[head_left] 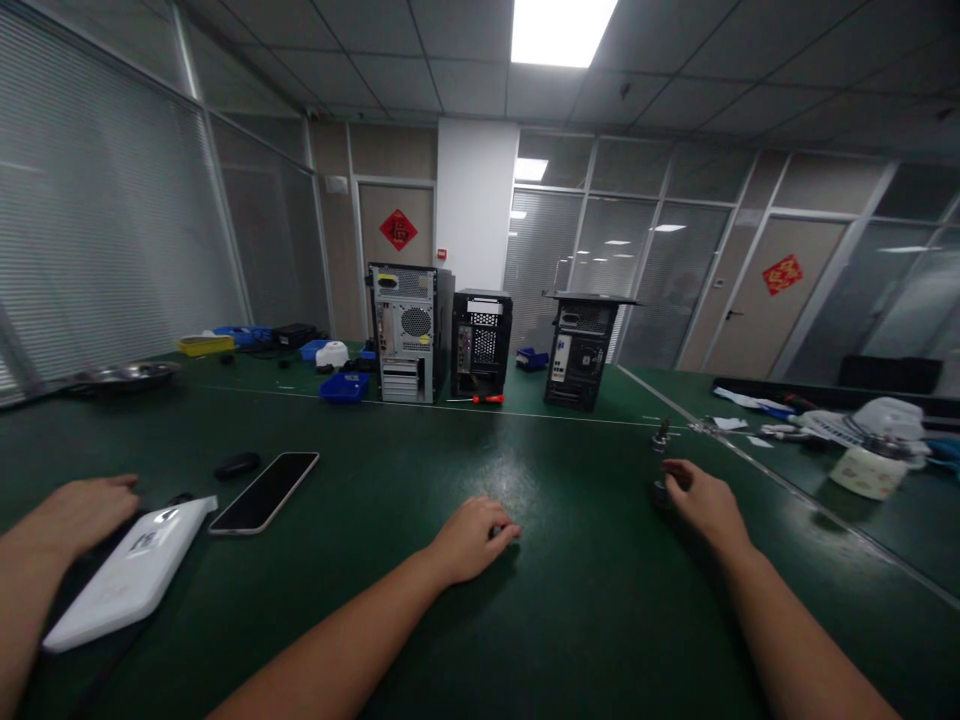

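Observation:
My left hand [471,540] rests low over the middle of the green table, its fingers curled inward. Something small shows between thumb and fingers, too hidden to name. To the right, my right hand [705,505] has thumb and fingers closed at a small dark round object [660,493] on the tabletop. Just beyond it stands another small dark piece [660,438] with an upright top and a shiny base. A black-screened phone [266,493] lies left of my left hand, apart from it.
Another person's hand [82,515] lies beside a white flat packet [139,570]. Three computer cases [405,335] stand at the back, with a red-handled screwdriver [487,399] before them. A blue tray [345,387] sits left; a jar [870,468] stands right.

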Motion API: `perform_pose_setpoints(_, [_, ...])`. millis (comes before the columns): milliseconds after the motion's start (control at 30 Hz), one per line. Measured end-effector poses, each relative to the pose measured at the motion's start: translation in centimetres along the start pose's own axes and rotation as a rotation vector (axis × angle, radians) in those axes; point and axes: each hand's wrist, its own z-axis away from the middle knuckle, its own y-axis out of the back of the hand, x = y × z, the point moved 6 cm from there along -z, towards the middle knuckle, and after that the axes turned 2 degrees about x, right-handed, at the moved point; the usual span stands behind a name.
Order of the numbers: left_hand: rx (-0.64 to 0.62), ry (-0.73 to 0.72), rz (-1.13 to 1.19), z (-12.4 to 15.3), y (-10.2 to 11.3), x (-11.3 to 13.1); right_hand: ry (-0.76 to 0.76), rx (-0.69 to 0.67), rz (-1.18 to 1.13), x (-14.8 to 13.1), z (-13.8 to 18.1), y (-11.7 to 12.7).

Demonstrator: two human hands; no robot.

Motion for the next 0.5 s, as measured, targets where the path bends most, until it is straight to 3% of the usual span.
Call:
perform_pose_setpoints(200, [0.006, -0.007, -0.001, 0.01, -0.09, -0.17, -0.033, -0.126, -0.022, 0.42, -0.18, -0.80])
perform_pose_setpoints(500, [0.007, -0.005, -0.001, 0.02, -0.05, -0.10, -0.039, -0.125, 0.065, 0.09, -0.11, -0.66])
